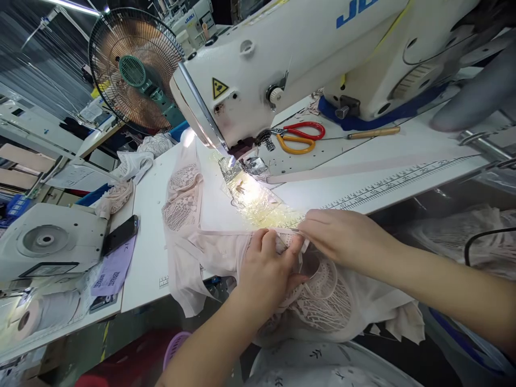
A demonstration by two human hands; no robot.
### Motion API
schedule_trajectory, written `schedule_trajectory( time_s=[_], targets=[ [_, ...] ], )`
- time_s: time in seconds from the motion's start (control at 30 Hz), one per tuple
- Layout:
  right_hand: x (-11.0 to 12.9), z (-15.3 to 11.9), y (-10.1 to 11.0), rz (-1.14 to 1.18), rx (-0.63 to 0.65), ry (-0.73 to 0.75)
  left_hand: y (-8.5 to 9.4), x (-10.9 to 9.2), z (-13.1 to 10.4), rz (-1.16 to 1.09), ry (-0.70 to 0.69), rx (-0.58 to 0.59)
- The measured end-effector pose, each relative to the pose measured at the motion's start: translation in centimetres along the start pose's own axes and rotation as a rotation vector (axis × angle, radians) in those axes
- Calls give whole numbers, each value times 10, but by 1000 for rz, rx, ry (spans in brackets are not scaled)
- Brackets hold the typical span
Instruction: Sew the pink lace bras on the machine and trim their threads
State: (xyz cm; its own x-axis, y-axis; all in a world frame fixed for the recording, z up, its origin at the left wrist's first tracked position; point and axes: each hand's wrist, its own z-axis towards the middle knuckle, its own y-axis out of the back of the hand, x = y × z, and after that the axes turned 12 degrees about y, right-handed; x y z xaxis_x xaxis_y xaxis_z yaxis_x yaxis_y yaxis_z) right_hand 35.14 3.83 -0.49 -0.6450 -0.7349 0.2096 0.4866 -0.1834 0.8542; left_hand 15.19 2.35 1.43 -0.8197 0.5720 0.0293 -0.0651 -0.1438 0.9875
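A pale pink lace bra (pixel 220 250) lies along the front edge of the sewing table, part of it hanging over toward my lap. My left hand (pixel 268 269) grips the bra's band, fingers on top and thumb below. Just to its right, my right hand (pixel 341 236) is closed in a pinch at the band's upper edge. A small grey tip shows by its fingertips, too little to name. Behind both hands, the needle area of a white sewing machine (pixel 258 70) lights a shiny taped patch (pixel 262 204) on the table.
Red-and-orange-handled scissors (pixel 300 138) and a wooden-handled tool (pixel 373 133) lie beneath the machine arm. A printed ruler (pixel 387 183) runs along the table's edge. To the left are a phone (pixel 120 235), a purple paper (pixel 115 269) and a large fan (pixel 135 70).
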Motion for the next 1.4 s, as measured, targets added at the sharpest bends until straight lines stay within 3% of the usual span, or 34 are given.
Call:
schedule_trajectory(
  time_s=[0.1,0.37,0.53,0.73,1.0,1.1,1.27,1.4],
  targets=[
    [-1,-2,-2,-3,5,10,0,0,0,5,-6,-7],
    [-4,-23,23,-58,65,55,1,-1,1,0,10,22],
    [-1,-18,15,-36,-32,29,3,-1,1,3,13,15],
    [2,-9,8,-26,-4,5,3,-1,1,-9,1,14],
    [2,-33,10,-43,50,5,4,-1,1,-8,12,31],
    [3,-38,12,-29,16,-30,4,-2,2,-10,13,37],
    [6,-28,13,-42,-84,-27,4,-2,2,-1,24,44],
    [7,-20,8,-3,-71,-41,4,-2,2,2,28,47]
  ],
)
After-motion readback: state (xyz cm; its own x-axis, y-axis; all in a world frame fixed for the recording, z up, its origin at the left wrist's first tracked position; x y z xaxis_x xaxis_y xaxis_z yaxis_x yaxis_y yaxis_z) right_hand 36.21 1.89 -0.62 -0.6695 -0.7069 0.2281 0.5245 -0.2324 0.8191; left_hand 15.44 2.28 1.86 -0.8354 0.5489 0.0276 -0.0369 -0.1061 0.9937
